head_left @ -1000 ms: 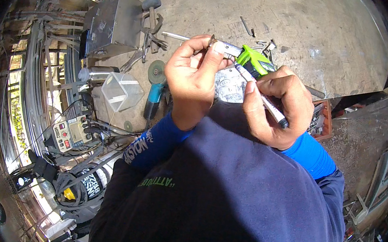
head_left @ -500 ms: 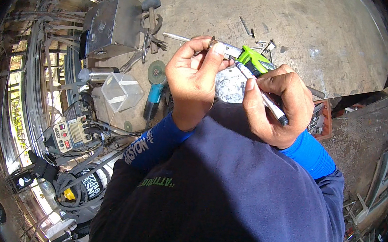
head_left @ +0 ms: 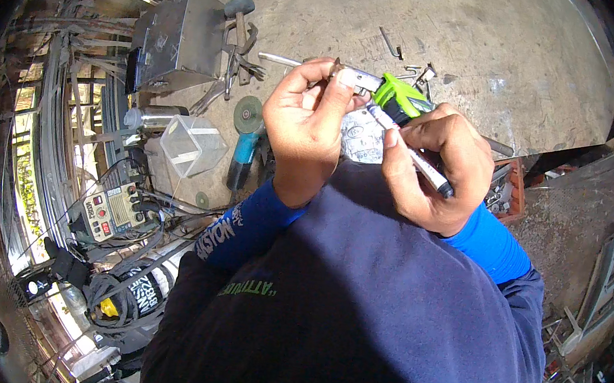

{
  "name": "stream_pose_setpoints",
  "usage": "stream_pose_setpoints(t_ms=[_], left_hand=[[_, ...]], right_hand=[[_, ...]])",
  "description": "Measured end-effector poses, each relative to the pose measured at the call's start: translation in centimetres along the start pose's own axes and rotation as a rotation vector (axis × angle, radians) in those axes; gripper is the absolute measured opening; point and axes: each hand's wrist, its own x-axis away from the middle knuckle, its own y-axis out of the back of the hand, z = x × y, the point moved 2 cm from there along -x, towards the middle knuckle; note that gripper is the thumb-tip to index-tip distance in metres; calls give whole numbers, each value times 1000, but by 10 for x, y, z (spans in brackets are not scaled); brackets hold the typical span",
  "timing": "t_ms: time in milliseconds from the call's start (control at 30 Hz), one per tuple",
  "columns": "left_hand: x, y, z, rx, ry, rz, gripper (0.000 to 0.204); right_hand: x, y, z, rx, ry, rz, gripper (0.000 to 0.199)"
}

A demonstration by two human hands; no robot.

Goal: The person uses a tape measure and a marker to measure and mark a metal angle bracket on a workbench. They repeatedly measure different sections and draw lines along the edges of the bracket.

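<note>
My left hand (head_left: 306, 113) pinches a small silver metal piece (head_left: 360, 80) between thumb and forefinger. A dark, rusty-looking end of it shows beyond the thumb. In my right hand (head_left: 448, 161) is a white marker pen (head_left: 429, 171) with a dark rear end, its front pointing up and left toward the metal piece. I cannot tell whether the pen touches it. Just beyond the fingers lies a bright green and black tape measure (head_left: 405, 97). Below the metal piece, between my hands, sits a whitish sheet with handwriting (head_left: 362, 134).
On the bench (head_left: 502, 47) to the left are a metal box (head_left: 181, 36), a mallet (head_left: 240, 12), pliers, a blue angle grinder (head_left: 245, 148) and a clear plastic container (head_left: 193, 148). A hex key (head_left: 390, 42) lies farther off. A welding machine (head_left: 112, 210) stands lower left.
The metal piece is turned slightly and shows more of its underside. The marker has shifted a little back from it, toward my body. My left hand stays nearly in place.
</note>
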Motion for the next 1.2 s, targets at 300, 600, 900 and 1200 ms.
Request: stream_pose_setpoints(t_ms=[300, 600, 900, 1200], left_hand=[[-1, 4, 7, 47, 17, 22, 15], [5, 11, 34, -25, 69, 104, 11], [-25, 83, 105, -91, 407, 184, 15], [-79, 170, 207, -1335, 24, 290, 15]], right_hand=[[10, 3, -11, -87, 55, -269, 26], [23, -18, -45, 150, -260, 168, 44], [101, -11, -132, 166, -598, 411, 34], [129, 26, -172, 341, -988, 245, 35]])
